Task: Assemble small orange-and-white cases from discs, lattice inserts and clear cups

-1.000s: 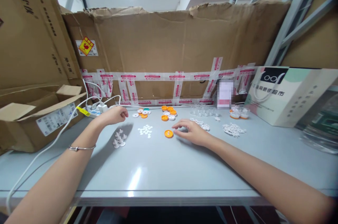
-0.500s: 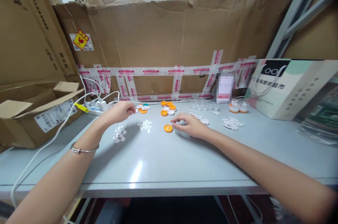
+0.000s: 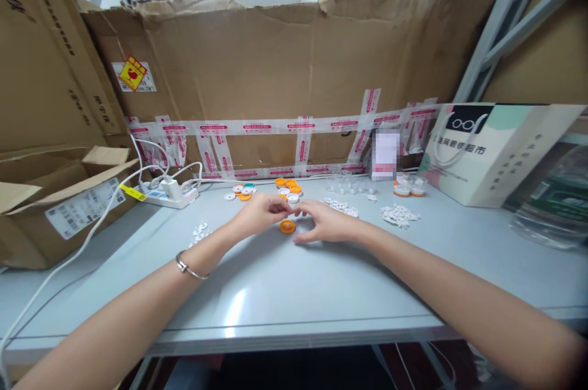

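An orange round part (image 3: 287,226) like a shallow cup lies on the table between my hands, with a small pale piece at its middle. Just above it is my left hand (image 3: 263,213), fingers pinched together; what they hold, if anything, is hidden. My right hand (image 3: 327,222) curves around the right side of the orange part, thumb and fingers apart, its fingertips close to those of my left hand. Behind the hands lie more orange and white discs (image 3: 293,189). Another group of white, orange and green discs (image 3: 245,196) sits to their left.
Small white pieces (image 3: 200,232) lie beside my left forearm. On the right are piles of white parts (image 3: 400,215), clear cups (image 3: 351,182) and orange-based clear pieces (image 3: 410,187). A power strip (image 3: 177,197), open carton (image 3: 76,209), paper bag (image 3: 489,163) and plastic bottle (image 3: 555,203) border the table.
My left hand has moved right, from the left disc group to above the orange part. My right hand has stayed beside that part. The view has shifted slightly.
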The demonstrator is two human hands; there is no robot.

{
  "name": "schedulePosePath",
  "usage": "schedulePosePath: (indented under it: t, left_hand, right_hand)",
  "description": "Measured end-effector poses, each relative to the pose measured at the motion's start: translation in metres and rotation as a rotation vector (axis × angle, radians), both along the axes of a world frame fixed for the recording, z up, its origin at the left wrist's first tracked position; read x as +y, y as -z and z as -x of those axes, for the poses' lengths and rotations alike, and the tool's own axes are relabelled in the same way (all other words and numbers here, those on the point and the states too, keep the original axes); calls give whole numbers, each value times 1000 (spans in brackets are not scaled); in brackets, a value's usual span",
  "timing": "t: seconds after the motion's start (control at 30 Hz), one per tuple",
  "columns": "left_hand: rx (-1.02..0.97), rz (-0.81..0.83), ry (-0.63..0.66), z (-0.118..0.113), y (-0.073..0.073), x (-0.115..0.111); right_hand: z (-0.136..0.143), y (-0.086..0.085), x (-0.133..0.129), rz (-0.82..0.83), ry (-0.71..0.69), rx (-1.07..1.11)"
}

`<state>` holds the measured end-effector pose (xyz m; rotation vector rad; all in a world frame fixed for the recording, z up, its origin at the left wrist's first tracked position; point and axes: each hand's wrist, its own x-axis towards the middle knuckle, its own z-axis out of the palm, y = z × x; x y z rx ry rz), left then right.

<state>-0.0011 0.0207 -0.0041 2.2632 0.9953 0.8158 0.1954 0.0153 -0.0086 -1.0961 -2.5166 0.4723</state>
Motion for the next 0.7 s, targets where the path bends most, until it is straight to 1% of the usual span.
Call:
schedulePosePath:
  t: [0.1, 0.23, 0.3, 0.53, 0.7]
  left_hand:
    - [3, -48, -4, 2, 6, -3]
    - [82, -242, 5, 6, 9, -4]
    - [115, -289, 8, 7, 10, -3]
    - [148, -299, 15, 6, 17, 0]
    - [184, -277, 22, 5, 19, -1]
  right_hand:
    - [2, 9, -1, -38, 17, 11]
    - [7, 16, 2, -87, 41, 39]
    - [8, 17, 3, -96, 51, 29]
    - [9, 19, 1, -91, 41, -5]
    - [10, 19, 1, -118, 24, 12]
